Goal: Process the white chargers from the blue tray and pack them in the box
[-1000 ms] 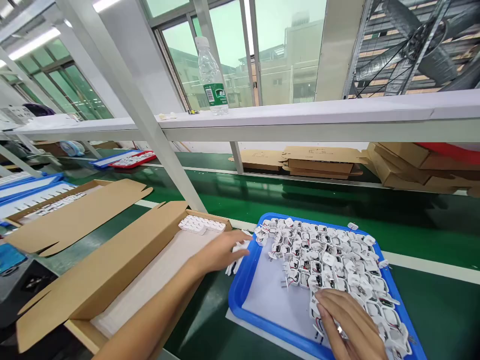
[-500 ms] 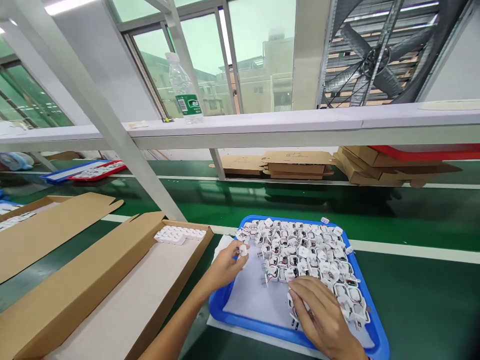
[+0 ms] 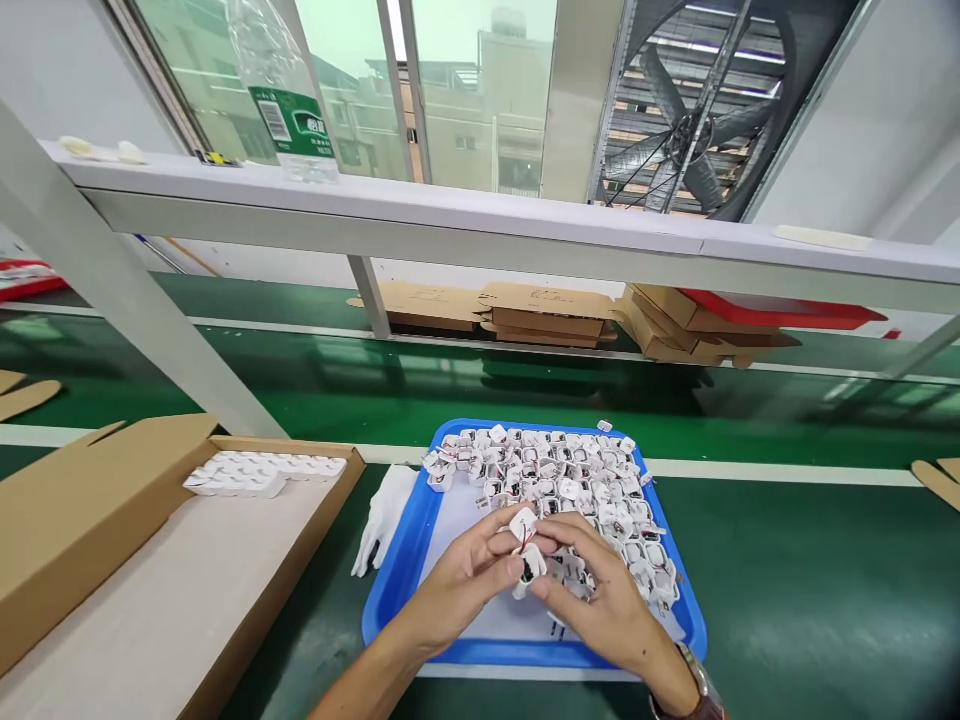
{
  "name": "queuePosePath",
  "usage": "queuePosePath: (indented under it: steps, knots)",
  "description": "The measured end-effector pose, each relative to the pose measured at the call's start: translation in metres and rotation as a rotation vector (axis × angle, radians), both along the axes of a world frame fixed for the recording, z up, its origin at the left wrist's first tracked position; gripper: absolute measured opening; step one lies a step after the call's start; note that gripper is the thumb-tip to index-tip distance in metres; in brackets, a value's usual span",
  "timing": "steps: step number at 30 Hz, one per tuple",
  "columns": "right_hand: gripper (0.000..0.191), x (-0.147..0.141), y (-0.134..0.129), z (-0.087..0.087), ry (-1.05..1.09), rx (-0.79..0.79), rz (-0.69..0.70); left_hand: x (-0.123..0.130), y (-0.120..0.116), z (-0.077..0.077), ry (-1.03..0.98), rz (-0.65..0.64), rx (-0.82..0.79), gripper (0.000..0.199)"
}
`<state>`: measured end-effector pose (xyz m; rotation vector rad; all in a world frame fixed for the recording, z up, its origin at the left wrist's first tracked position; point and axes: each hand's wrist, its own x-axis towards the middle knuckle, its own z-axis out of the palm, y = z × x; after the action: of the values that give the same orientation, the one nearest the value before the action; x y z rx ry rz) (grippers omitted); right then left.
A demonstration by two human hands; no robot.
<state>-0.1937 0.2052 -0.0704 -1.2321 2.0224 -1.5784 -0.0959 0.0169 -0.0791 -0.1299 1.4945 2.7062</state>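
Over the front of the blue tray (image 3: 382, 580), both my hands hold one small white plug adapter (image 3: 531, 572) with its housing open. Its square white cap (image 3: 523, 523) is tipped up above the body, with thin red and dark wires between them. My left hand (image 3: 474, 572) pinches the adapter from the left, fingers behind the cap. From the right, my right hand (image 3: 600, 590) grips it with thumb and fingertips. Behind and beneath my hands, rows of similar open white adapters (image 3: 570, 489) lie on the tray's white lining, some with wires and metal pins showing.
Left of the tray lies a white glove (image 3: 386, 515). Further left, an open cardboard box (image 3: 300, 570) holds a cluster of closed white pieces (image 3: 251, 472). A shelf (image 3: 450, 215) with a plastic bottle (image 3: 292, 120) crosses above the green bench; flat cartons (image 3: 547, 305) lie behind.
My hands have come together over the tray's front, from apart at its left and right. They now share one open adapter. The camera view has swung to the right.
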Motion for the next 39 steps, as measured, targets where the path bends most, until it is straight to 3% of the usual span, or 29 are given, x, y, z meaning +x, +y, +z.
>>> queuePosePath:
  steps: [3,5,8,12,17,30,33,39]
  knots:
    - [0.037,-0.005,-0.004,0.007,-0.221,-0.003,0.057,0.009,-0.003,-0.001,0.045,-0.015,-0.211,0.065]
    - [0.031,-0.008,-0.008,0.011,-0.250,-0.018,0.105,0.015,-0.003,-0.003,0.054,-0.006,-0.386,0.066]
    - [0.022,-0.010,-0.013,0.014,-0.195,-0.045,0.161,0.018,0.000,-0.008,0.063,0.027,-0.582,0.068]
    - [0.023,-0.010,-0.016,0.010,-0.028,-0.053,0.111,0.014,0.002,-0.014,0.086,0.181,-0.663,0.062]
    - [0.040,-0.009,-0.017,0.001,0.200,-0.124,0.048,0.008,-0.002,-0.015,0.117,0.306,-0.588,0.029]
    - [0.063,0.002,-0.008,-0.006,0.447,-0.065,0.152,0.003,0.003,-0.028,0.134,0.387,-0.365,0.014]
    - [0.062,0.007,-0.010,-0.007,0.484,-0.056,0.148,0.002,0.004,-0.028,0.108,0.386,-0.355,0.014]
    - [0.060,0.001,-0.005,-0.013,0.510,-0.023,0.045,0.006,-0.006,-0.022,-0.010,0.245,-0.298,0.033]
